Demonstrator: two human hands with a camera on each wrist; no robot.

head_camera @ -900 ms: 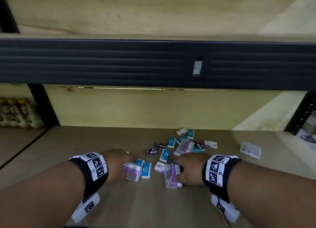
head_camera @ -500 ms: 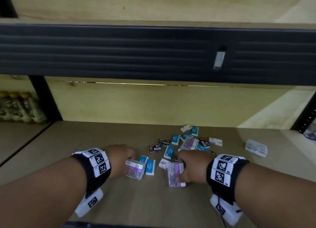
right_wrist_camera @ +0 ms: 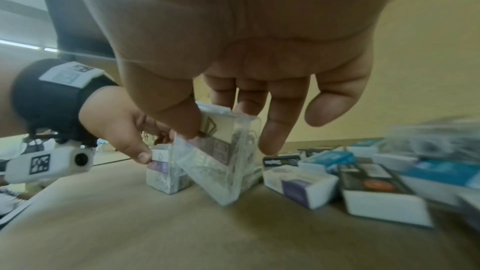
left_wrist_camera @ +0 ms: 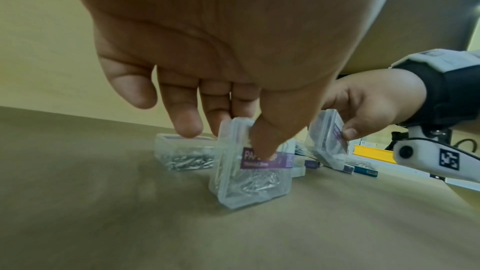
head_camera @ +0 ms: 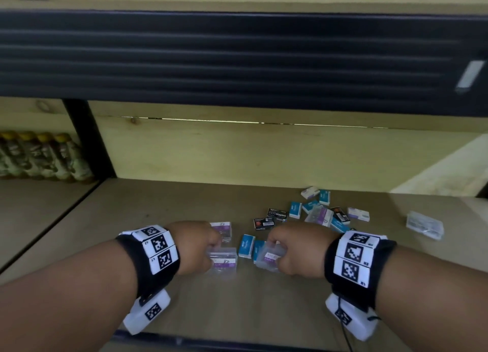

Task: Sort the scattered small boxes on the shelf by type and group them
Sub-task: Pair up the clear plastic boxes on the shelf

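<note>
My left hand pinches a clear paper-clip box with a purple label, thumb on the label and fingers behind. In the left wrist view this hand tilts the box on its lower edge on the shelf. Another clear box of clips lies flat just behind it. My right hand grips a third clear box. The right wrist view shows that hand holding the box tipped on one corner. Teal boxes lie between my hands.
Several small boxes lie behind my right hand: a black staples box, teal ones and a white-purple box. A lone clear box sits far right. Bottles stand past the black upright. The upper shelf beam hangs low.
The right hand has tipped its clear box up from lying flat. The left hand keeps hold of its box, and a second clear box now shows behind it. The head view has swung left.
</note>
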